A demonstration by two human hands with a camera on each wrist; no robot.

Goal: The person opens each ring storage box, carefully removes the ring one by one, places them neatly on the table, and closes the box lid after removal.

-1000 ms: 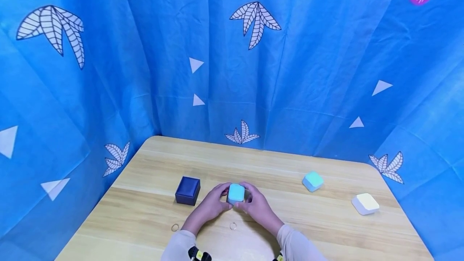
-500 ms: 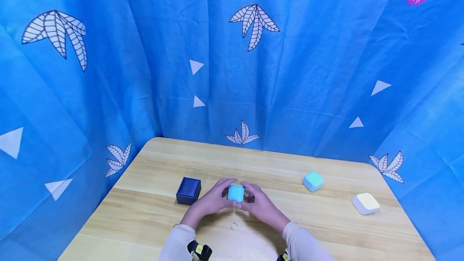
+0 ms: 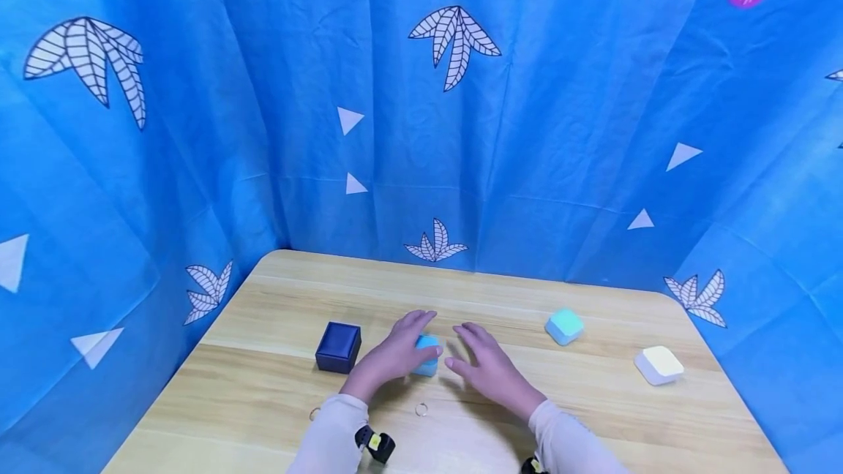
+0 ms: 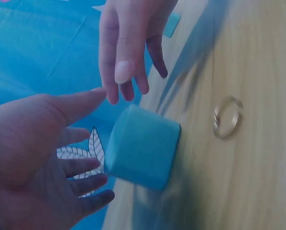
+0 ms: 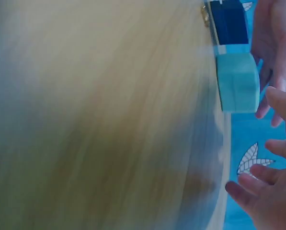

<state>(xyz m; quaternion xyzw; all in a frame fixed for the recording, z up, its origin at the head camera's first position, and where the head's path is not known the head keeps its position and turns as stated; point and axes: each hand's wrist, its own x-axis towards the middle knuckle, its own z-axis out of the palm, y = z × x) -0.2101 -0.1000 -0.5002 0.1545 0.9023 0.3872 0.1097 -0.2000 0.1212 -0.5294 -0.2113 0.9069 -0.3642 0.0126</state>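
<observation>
A small light-blue ring-box-like case (image 3: 426, 364) stands closed on the table, a twisted ring (image 3: 421, 409) lying in front of it. My left hand (image 3: 395, 351) hovers just above and left of the case, hiding part of it in the head view. In the left wrist view its fingers (image 4: 87, 165) spread loosely, holding nothing. On the case's other side, my right hand (image 3: 489, 370) is held apart from it, fingers extended and nothing in its grasp. A navy box (image 3: 339, 347) with its lid down stands left of my left hand.
A second ring (image 3: 315, 413) lies by my left sleeve, partly hidden. Farther right on the wooden table (image 3: 500, 287) are a mint-topped case (image 3: 564, 326) and a white case with a cream top (image 3: 659, 365). Blue curtains hang behind and at the sides.
Both hands have let go of the light-blue case. The right hand has drawn away to the right and its fingers have straightened; the case now rests on the table.
</observation>
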